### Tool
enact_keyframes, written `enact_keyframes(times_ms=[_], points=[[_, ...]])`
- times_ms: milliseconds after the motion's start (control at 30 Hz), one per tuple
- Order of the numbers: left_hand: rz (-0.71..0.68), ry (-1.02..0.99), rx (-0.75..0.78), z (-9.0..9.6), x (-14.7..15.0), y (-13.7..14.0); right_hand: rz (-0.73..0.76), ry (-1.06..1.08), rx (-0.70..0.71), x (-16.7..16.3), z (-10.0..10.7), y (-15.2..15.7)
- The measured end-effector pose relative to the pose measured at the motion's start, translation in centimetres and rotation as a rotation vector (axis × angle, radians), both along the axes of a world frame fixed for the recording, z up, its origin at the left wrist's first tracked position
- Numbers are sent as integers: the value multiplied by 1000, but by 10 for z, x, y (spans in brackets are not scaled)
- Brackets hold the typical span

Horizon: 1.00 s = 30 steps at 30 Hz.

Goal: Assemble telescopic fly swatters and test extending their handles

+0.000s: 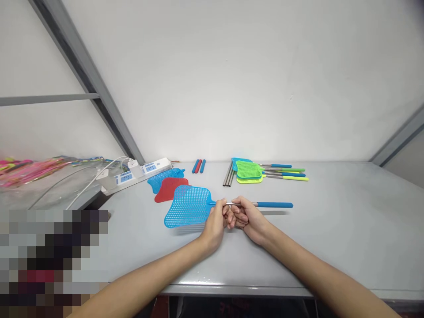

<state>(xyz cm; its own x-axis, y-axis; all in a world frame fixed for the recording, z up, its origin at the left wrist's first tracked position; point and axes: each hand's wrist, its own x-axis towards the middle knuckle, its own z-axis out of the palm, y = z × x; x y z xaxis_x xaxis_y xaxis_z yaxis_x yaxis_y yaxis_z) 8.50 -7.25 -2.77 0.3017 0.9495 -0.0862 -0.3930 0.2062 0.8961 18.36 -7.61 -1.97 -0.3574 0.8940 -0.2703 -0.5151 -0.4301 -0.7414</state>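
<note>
A blue fly swatter (188,206) with a metal rod and a blue grip (274,205) is held level just above the table, its head to the left. My left hand (218,223) is closed around the rod where it meets the head. Close beside it, my right hand (248,218) pinches the rod left of the grip. The fingers of both hands nearly touch. Behind the swatter lie a red swatter head (170,189) and another blue swatter head (164,180), partly overlapping.
Swatters with green, yellow and blue heads are stacked (249,170) at the back, beside metal rods (228,175). Short red and blue grips (198,166) lie left of them. A white power strip (139,174) with cables and plastic-wrapped items (43,172) occupy the left side.
</note>
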Motion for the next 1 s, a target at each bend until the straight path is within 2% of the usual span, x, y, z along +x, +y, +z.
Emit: enact_keyframes(times_ms=[233, 633, 833, 1000], points=[[22, -25, -25, 0, 1, 0, -7, 22, 24, -1, -3, 1], [47, 1, -22, 3, 2, 1, -18, 85, -50, -1, -2, 3], [47, -16, -19, 2, 1, 2, -11, 113, -32, 0, -4, 4], [46, -18, -65, 3, 1, 2, 24, 115, -70, 1, -4, 4]])
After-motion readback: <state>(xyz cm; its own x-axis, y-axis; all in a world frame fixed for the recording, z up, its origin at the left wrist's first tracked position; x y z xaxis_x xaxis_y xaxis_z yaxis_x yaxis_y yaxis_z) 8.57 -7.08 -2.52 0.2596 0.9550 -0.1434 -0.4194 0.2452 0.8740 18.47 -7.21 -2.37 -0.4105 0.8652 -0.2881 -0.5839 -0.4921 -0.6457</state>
